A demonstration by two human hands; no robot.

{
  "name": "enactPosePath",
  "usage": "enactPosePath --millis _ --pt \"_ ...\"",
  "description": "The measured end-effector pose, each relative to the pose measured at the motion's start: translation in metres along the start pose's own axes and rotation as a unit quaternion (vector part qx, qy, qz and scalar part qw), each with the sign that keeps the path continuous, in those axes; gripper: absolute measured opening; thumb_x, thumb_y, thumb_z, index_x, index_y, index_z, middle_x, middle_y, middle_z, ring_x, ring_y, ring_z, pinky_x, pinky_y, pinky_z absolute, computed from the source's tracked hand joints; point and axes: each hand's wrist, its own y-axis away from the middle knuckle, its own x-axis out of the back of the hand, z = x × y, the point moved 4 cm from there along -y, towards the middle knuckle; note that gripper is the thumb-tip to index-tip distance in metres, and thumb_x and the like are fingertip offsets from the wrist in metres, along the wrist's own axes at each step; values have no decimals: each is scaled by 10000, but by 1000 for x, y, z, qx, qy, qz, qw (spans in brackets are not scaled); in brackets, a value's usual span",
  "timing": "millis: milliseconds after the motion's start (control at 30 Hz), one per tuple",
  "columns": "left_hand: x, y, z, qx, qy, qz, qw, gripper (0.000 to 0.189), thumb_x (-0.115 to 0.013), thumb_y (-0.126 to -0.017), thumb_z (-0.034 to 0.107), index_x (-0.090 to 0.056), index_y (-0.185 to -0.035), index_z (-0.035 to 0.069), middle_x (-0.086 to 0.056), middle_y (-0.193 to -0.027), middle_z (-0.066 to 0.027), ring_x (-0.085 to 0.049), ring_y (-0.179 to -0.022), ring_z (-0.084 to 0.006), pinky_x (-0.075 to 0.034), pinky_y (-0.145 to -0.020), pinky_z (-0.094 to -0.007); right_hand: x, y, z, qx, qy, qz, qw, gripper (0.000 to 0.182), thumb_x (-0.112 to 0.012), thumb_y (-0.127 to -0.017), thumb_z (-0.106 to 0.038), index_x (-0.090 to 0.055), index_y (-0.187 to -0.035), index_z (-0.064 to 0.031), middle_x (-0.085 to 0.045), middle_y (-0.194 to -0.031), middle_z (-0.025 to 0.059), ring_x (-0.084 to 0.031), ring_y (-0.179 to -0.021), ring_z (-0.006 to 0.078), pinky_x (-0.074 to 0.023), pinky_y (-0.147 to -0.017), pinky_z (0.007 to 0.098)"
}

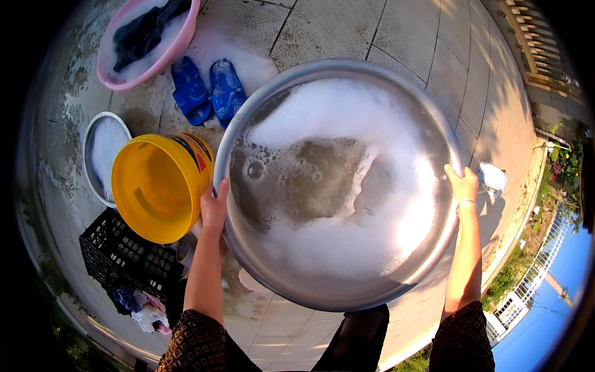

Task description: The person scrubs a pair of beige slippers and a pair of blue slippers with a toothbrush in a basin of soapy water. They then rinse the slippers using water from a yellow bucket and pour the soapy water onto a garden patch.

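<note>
A large round metal basin point(341, 300) spans the middle of the view, gripped at its rim on both sides. My left hand point(214, 204) holds the left side, thumb over the rim, beside a yellow plastic bucket point(153, 186). On the opposite side my right hand point(462, 183) grasps the rim, with a bracelet at the wrist. Inside the basin, white suds point(353, 107) ring a patch of murky grey water point(320, 181). The fingers under the rim are mostly hidden.
Blue slides point(190, 93) stand in spilled foam near a pink tub point(139, 79) holding dark wet cloth point(144, 37). A smaller foam-filled basin point(104, 149) sits behind the bucket. Lower left are a black plastic crate point(128, 251) and piled clothes point(144, 309). A white container point(492, 177) stands right.
</note>
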Motion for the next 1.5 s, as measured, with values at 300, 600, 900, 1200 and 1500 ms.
enactPosePath --millis 300,600,900,1200,1500 --pt "43 78 -32 120 128 29 984 415 -552 -793 376 -537 -804 -39 -515 -640 -92 -451 -587 -166 -382 -576 -308 67 11 -82 108 69 -18 992 433 -694 -657 -328 -510 -696 62 -528 -605 144 -428 -549 195 -392 -558 337" --pt "80 135 -74 126 188 84 970 429 -548 -791 379 -497 -716 -40 -468 -604 -110 -421 -567 -211 -359 -572 -350 93 45 -173 182 173 -28 968 471 -688 -635 -346 -431 -627 49 -463 -574 197 -384 -524 283 -380 -557 397" --pt "108 157 -137 168 220 140 951 479 -561 -767 388 -552 -912 -68 -572 -770 -125 -523 -721 -173 -402 -646 -305 80 100 -290 233 263 -82 933 453 -614 -674 -422 -506 -742 13 -570 -798 192 -531 -742 336 -413 -679 394" --pt "117 169 -160 181 245 133 943 529 -566 -754 409 -546 -935 -87 -584 -822 -159 -547 -767 -205 -410 -686 -308 76 143 -371 264 373 -95 885 447 -591 -703 -426 -544 -818 3 -583 -879 178 -547 -852 329 -423 -727 394" --pt "107 170 -180 196 251 91 944 471 -539 -775 387 -520 -992 -31 -572 -866 -152 -531 -805 -222 -399 -716 -307 73 165 -413 267 441 -113 850 454 -580 -725 -428 -550 -887 -6 -581 -928 172 -548 -891 313 -429 -771 383"
